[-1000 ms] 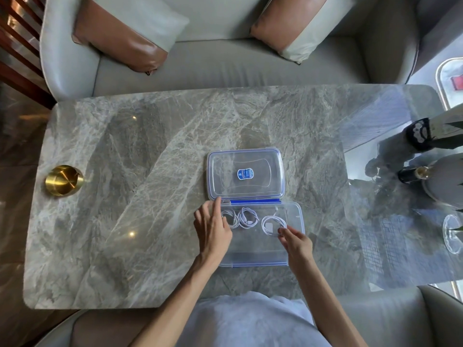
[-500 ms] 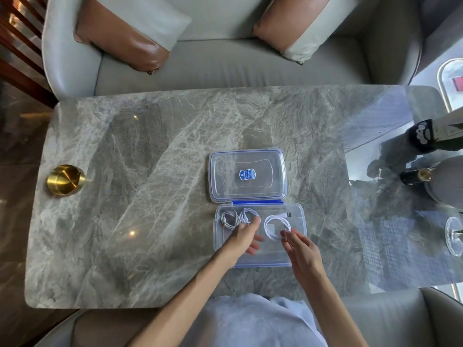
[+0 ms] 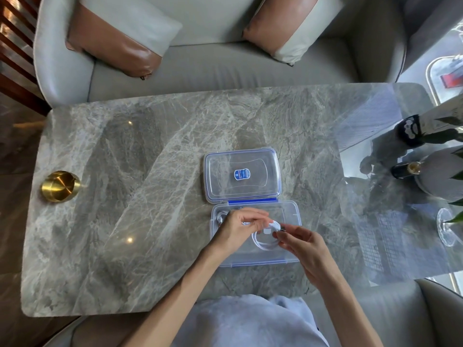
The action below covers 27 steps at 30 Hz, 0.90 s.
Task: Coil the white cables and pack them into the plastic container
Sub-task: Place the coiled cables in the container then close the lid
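A clear plastic container with blue clips stands open on the marble table, its lid folded back on the far side. Over the container, my left hand and my right hand both hold one coiled white cable. The left fingers pinch the coil near its white plug. The right fingertips pinch the plug end and the coil's right side. Another coiled white cable lies in the container's far left corner, partly hidden by my left hand.
The grey marble table carries a brass bowl at its left edge. Dark bottles, a vase and a glass crowd the right end. A sofa with cushions runs along the far side.
My left hand moved from the container's left rim in over the container. Both hands have lifted the rightmost coil and now hold it by its plug end.
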{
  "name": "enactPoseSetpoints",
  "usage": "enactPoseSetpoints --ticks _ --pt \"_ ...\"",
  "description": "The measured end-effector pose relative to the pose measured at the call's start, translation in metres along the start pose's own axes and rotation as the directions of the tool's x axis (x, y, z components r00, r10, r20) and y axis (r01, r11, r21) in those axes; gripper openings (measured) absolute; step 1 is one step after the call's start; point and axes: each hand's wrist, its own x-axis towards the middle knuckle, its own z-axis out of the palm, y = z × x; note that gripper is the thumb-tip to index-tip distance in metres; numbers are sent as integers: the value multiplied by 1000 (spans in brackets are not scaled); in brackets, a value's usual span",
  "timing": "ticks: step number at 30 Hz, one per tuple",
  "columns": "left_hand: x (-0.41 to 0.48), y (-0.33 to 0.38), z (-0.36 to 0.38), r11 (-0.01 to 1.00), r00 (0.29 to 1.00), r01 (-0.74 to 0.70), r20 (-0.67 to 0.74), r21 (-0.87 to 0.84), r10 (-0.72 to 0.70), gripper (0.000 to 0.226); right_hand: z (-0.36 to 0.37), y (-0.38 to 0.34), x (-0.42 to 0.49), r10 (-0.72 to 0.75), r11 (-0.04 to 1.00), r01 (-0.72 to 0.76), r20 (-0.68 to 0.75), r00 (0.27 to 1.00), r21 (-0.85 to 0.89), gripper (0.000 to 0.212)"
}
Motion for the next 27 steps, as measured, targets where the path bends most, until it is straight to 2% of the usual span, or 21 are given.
enactPoseSetpoints --ticks 3,5,9,13,15,19,23,25,27 --pt "-1 4 -9 977 995 93 39 -190 -87 11 -1 -10 -1 -12 1000 14 123 992 -22 28" --pt "-1 7 -17 976 992 103 88 -191 -87 9 -3 -14 1 27 1000 -28 187 982 3 33" --pt "-2 16 -21 996 983 77 168 -49 -68 9 -4 -10 5 30 999 -26 209 977 -19 26" --pt "0 21 -16 985 991 58 111 160 -76 21 4 -5 5 -77 995 86 162 984 -49 21" --pt "2 22 -16 974 983 116 121 193 -141 30 9 -3 5 -136 985 152 168 976 -86 19" --pt "6 31 -25 929 903 211 303 305 -305 44 11 -3 3 -166 955 216 239 957 -202 21" --pt "6 42 -30 907 844 128 436 402 -312 40 6 -11 1 -134 911 260 366 921 -319 21" --pt "7 46 -31 905 846 113 439 411 -304 39 5 -17 2 -114 893 271 403 908 -359 21" --pt "7 47 -30 861 858 28 430 508 -282 37 4 -20 2 -108 871 289 419 901 -397 22"
